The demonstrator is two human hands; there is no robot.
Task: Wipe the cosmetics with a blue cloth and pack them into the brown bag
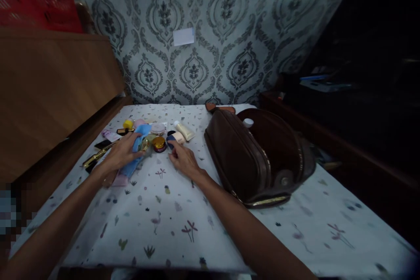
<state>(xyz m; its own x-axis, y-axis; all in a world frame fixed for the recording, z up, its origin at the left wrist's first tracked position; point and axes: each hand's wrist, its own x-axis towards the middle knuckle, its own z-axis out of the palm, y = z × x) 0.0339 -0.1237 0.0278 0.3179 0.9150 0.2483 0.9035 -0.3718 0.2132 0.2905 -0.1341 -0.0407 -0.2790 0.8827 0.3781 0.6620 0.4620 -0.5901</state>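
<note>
My left hand (pixel 124 152) lies over a blue packet (pixel 133 165). Its thumb and fingers close on a small clear, yellowish bottle (pixel 145 143), though the grip is partly blurred. A squat amber jar (pixel 159 144) stands just right of that bottle. My right hand (pixel 184 160) has its fingertips closed at the navy end of a beige cosmetic bottle (pixel 177 138) lying on the cloth. Behind it lies a cream tube (pixel 184 131) with a white cap. To the right, an unzipped brown leather bag (pixel 239 153) gapes, a white cap (pixel 248 122) showing in its opening.
Left of my left hand lie a gold tube (pixel 95 157), a yellow-capped item (pixel 128 124) and other small cosmetics. A patterned white cloth (pixel 164 218) covers the table. A wooden cabinet (pixel 55 96) bounds the left side; patterned wallpaper (pixel 193 70) rises behind.
</note>
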